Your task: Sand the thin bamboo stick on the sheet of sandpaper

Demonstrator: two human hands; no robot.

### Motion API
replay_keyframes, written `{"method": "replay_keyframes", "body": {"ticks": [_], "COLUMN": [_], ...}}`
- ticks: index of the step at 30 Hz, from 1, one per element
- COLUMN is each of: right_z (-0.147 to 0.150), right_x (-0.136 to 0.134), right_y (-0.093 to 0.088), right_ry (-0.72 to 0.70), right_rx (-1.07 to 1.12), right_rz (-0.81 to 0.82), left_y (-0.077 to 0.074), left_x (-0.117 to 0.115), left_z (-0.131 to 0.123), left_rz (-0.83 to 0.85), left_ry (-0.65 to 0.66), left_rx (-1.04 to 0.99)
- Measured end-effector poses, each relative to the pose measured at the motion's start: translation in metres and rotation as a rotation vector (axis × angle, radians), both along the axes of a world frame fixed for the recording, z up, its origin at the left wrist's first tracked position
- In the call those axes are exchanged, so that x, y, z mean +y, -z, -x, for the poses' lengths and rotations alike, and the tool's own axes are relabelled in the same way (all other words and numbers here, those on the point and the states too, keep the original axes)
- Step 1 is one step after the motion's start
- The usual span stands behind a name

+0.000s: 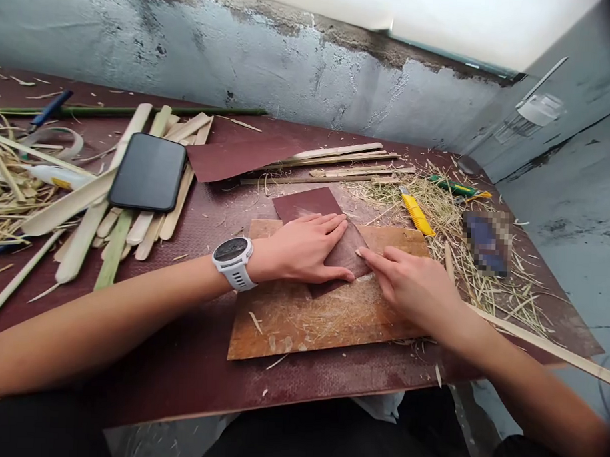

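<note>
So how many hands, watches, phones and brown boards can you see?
Hands: 2 (left hand, right hand)
Watch: 1
Phone: 1
Brown board: 1
Total: 5

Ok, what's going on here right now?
The person's left hand lies flat on a sandpaper sheet laid over a wooden board. The right hand is at the sheet's right edge; whether it pinches something is hard to tell. A yellow utility knife lies by the board's far right corner, among shavings.
</note>
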State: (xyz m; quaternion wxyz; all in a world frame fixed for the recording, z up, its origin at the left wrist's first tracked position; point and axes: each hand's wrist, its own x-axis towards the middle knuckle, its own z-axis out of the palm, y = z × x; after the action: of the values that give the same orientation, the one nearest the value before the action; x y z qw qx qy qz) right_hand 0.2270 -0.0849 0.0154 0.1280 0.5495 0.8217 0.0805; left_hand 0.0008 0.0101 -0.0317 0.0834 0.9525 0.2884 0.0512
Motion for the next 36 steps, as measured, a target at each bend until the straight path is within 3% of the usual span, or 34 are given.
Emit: {"method": "replay_keyframes", "body": {"ticks": [4,11,18,23,30,36], "right_z": [0.006,-0.029,-0.011,-0.026,-0.021,-0.053], "right_x": [0.015,0.004,0.019,0.015,0.031,0.039], "right_y": [0.007,-0.001,-0.001,-0.009,-0.002,-0.016], "right_ry": [-0.002,-0.105,-0.108,-0.164,-0.240,-0.303], "right_rx": [0.027,0.015,0.098,0.174,0.250,0.268], "right_rz": [-0.028,0.034,0.003,0.096,0.064,0.200], "left_y": [0.001,0.000,-0.004,-0.007,-0.009,-0.004], "left_x": [-0.001,-0.001,-0.002,-0.002,-0.002,0.000], "left_z": [0.000,0.000,0.001,0.000,0.000,0.001], "left_rz": [0.009,0.029,0.045,0.046,0.060,0.054], "left_ry": [-0.009,-0.001,-0.011,-0.005,-0.009,0.007], "left_rx": [0.004,-0.013,-0.002,0.017,0.034,0.004]}}
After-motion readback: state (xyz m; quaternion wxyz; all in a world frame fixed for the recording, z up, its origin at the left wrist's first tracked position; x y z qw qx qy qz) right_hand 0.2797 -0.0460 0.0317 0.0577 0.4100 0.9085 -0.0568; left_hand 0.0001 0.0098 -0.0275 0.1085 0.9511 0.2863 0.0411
